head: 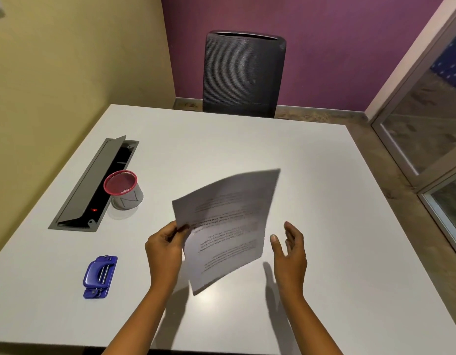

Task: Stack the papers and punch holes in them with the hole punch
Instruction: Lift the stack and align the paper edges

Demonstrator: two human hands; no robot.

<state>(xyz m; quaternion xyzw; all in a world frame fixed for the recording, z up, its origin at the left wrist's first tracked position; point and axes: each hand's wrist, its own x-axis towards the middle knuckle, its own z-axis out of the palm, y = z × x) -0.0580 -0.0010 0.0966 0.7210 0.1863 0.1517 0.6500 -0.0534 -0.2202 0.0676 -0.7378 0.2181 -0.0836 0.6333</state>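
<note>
Seen from the head camera, the left hand (165, 248) pinches printed papers (225, 226) by their left edge, holding them tilted above the white table (324, 201), while the right hand (289, 248) hovers released just beside them. The sheets look light and floppy, best gripped on both side edges; the blue hole punch (100, 276) waits well apart on the left.

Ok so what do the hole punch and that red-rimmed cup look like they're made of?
The hole punch looks like glossy blue plastic with bare metal rods along its middle, though painted metal is possible. The cup appears to be fine wire mesh, its weave visible inside, with a red rim.
</note>
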